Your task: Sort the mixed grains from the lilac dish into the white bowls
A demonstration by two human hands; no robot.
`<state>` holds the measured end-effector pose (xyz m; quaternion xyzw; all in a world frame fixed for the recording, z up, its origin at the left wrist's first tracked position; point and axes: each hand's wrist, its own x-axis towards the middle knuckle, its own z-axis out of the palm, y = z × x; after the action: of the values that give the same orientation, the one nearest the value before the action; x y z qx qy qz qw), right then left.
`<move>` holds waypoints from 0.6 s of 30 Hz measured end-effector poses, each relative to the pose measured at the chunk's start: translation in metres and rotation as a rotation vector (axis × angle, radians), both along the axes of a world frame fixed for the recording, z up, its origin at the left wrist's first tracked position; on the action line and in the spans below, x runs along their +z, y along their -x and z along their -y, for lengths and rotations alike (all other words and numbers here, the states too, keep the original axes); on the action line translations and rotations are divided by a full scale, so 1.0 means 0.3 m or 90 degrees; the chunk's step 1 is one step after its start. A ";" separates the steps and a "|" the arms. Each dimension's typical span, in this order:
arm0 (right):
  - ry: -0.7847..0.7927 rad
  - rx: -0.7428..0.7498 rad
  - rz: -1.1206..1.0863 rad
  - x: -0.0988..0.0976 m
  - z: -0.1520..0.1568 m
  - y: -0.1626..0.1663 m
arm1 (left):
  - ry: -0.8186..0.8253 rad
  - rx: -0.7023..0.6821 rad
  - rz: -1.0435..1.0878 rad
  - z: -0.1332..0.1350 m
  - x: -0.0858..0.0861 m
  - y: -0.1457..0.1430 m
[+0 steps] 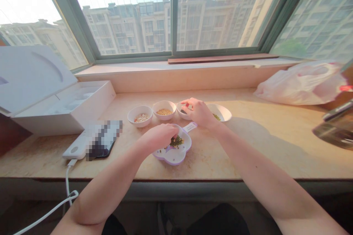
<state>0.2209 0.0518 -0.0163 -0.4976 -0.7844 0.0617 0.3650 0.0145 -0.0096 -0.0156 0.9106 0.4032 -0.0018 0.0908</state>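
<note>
My left hand (162, 136) reaches down into a white, purple-rimmed flower-shaped dish (176, 161) with a short handle (190, 127). Its fingers are drawn together at a pile of small green and yellow beans (176, 141); their tips are partly hidden, so what they hold cannot be made out. Over a small white bowl (179, 109) with dark grains, my right hand (197, 111) hovers, thumb and fingers curved and apart. Left of that bowl stand a bowl of yellow grains (164, 111) and a bowl of pale pieces (141, 118). Behind my right wrist, a bowl (224, 114) holds green beans.
An open white box (91, 97) stands at the left. Before it lie a white device (78, 148) with a cable (67, 180) and a dark phone (103, 150). At the right are a plastic bag (300, 84) and a dark glossy object (335, 128). A window runs behind the counter.
</note>
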 end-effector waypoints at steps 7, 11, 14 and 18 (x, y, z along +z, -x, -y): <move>0.012 0.038 -0.019 -0.003 -0.001 -0.005 | 0.029 -0.024 0.137 -0.007 0.052 0.002; 0.031 0.054 -0.032 0.003 0.003 -0.007 | 0.188 -0.014 0.491 -0.016 0.087 0.001; 0.045 0.076 -0.034 0.009 0.009 -0.007 | 0.375 -0.018 0.754 -0.017 0.104 0.003; 0.065 0.071 -0.076 0.025 0.021 -0.002 | 0.521 0.006 0.948 -0.012 0.121 0.004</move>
<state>0.2213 0.0454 -0.0090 -0.4664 -0.7837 0.1514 0.3814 0.0132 -0.0059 0.0207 0.5677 0.2098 0.4529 0.6546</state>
